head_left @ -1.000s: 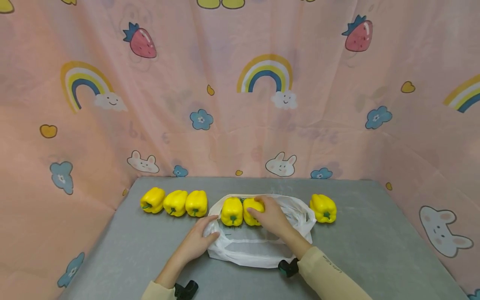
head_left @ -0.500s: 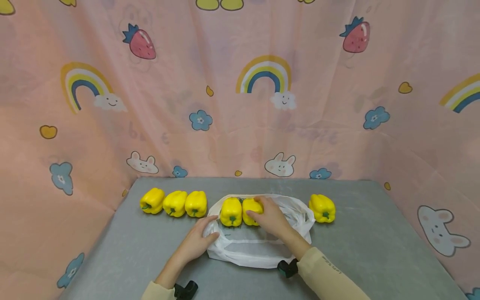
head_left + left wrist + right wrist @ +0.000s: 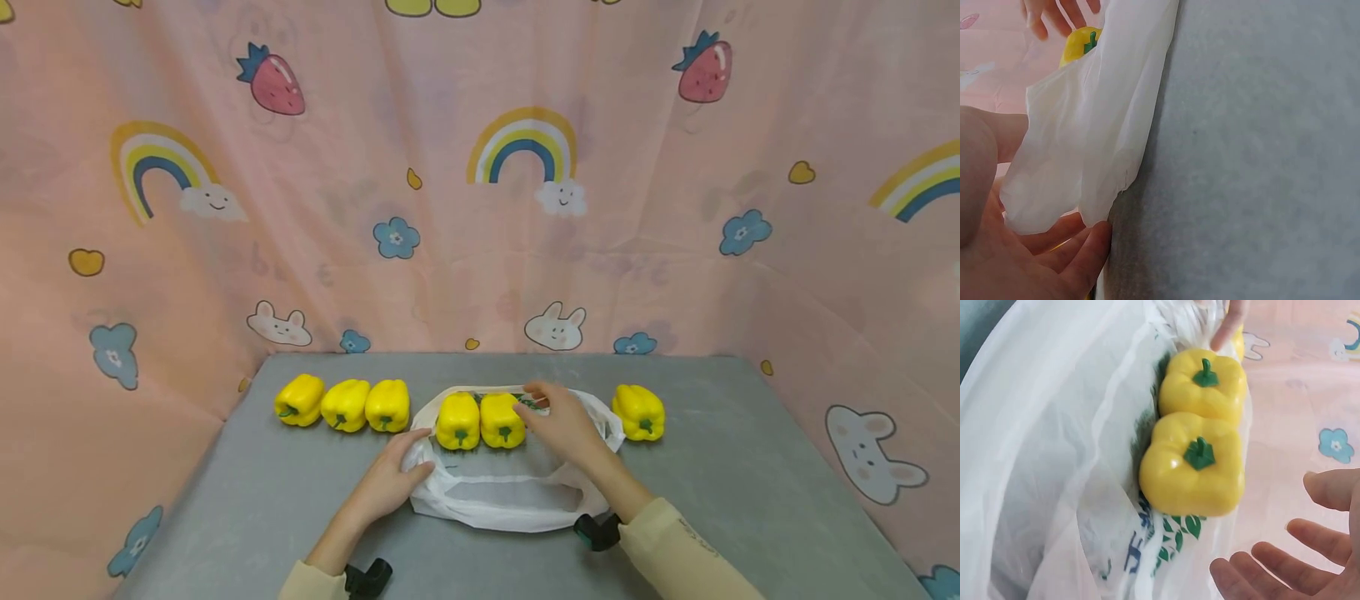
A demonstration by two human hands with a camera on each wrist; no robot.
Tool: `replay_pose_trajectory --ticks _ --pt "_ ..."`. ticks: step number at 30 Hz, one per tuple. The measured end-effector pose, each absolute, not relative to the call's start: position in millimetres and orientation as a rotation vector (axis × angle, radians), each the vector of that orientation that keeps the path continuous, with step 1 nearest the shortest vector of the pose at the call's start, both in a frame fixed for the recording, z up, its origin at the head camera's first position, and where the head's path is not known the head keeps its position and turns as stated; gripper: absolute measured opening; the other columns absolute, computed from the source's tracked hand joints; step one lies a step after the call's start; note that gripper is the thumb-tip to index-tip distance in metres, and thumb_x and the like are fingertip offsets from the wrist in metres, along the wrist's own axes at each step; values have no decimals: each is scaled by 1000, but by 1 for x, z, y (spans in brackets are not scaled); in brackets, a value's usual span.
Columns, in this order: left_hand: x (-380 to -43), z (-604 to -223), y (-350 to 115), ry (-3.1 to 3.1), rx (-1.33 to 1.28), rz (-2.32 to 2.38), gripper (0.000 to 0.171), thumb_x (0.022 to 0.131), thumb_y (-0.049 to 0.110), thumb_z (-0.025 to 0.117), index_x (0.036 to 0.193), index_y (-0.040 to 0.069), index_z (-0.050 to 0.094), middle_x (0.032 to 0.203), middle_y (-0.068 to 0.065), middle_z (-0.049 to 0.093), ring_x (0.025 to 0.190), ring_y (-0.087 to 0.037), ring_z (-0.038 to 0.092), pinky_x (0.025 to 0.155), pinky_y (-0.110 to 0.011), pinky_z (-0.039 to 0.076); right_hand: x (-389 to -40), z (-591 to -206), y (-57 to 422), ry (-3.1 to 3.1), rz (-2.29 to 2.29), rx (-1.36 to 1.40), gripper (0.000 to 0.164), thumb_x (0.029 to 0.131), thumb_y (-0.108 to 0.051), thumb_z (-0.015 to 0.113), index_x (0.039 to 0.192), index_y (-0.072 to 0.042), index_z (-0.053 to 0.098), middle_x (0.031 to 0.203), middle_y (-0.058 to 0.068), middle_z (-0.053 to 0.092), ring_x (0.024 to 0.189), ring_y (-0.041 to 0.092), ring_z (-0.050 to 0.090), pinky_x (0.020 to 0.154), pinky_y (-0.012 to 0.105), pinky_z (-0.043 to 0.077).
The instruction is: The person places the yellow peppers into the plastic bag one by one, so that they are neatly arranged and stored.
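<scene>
Two yellow bell peppers, the left one (image 3: 457, 422) and the right one (image 3: 502, 421), stand side by side inside a white plastic bag (image 3: 510, 514) with its mouth spread wide. My right hand (image 3: 564, 423) hovers over the bag just right of the right pepper. In the right wrist view its fingers (image 3: 1297, 569) are spread and hold nothing. At the bag's left edge my left hand (image 3: 388, 477) rests with fingers and thumb apart. The left wrist view shows its fingertips (image 3: 1099, 240) touching the hanging plastic from behind.
Three more yellow peppers (image 3: 345, 406) stand in a row left of the bag on the grey table (image 3: 712, 500). Another yellow pepper (image 3: 639, 412) stands close to the bag's right edge. A pink printed curtain (image 3: 420, 275) hangs behind the table.
My right hand has let go of the right pepper in the bag and moved up and to the right, fingers spreading. My left hand stays at the bag's left edge.
</scene>
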State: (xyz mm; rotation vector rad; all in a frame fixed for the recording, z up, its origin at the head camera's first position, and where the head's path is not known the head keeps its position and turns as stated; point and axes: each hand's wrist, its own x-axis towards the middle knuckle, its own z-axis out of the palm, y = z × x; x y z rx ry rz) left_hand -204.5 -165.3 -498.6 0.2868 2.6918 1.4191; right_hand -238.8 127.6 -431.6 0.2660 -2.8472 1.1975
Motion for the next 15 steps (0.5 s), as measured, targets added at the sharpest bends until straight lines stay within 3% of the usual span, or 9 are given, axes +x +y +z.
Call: replay_pose_trajectory --ticks 15 --pt "-207 -499 -166 2690 255 1406 51 98 24 68 146 16 54 153 -16 44 143 -41 37 113 -67 27 -234 -420 177 -2695 1180 293 40 101 -26 65 131 1 63 128 20 64 113 35 61 95 50 54"
